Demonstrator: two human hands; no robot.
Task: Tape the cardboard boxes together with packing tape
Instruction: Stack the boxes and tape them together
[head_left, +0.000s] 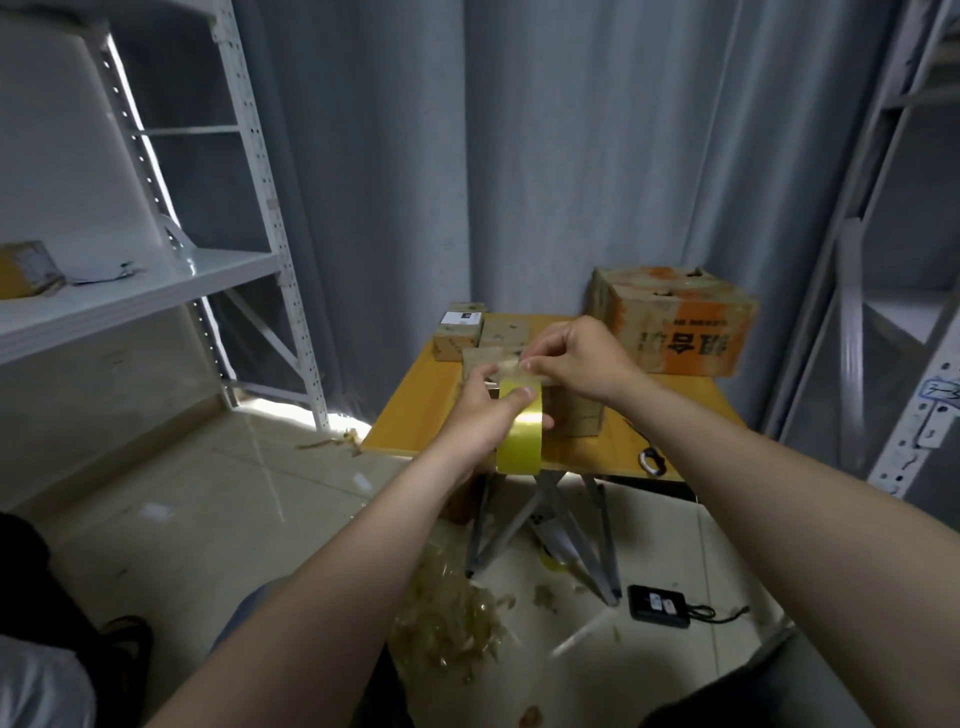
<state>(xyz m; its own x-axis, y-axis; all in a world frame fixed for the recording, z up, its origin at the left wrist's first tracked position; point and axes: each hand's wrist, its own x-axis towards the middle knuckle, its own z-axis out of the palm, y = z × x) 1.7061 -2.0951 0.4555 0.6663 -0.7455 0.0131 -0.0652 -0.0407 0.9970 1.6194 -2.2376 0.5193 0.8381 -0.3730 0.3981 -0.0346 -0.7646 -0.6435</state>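
I've got both hands over the middle of the yellow table (410, 415). The left hand (480, 418) has its fingers curled round the tape roll (519, 444) with the thumb on top. The right hand (576, 358) is closed in a pinch on the free strip (511, 368), just at 12 o'clock of the roll. The small cardboard boxes (470, 335) sit at 11 o'clock from the hands, touching each other. The front box (579, 423) is right under my right wrist. The big orange box (675, 325) is at 2 o'clock and apart from them.

Risks, as I judge them:
- The clear strip is short and slack between the pinches, so it could fold onto itself or stick to my fingertips.
- The boxes look light, and a hard pull could drag them apart or skew the seam.
- I can't tell whether the strip already touches any box, so the first stick may land crooked.
- Tape scraps (447, 623) on the floor at 6 o'clock suggest spoiled pulls happen here.

Orientation: the roll stands on edge with its yellow band facing me. The visible long axis runs 12 to 6, tilted slightly, and the hole axis runs 9 to 3. The strip leaves the top toward 12.
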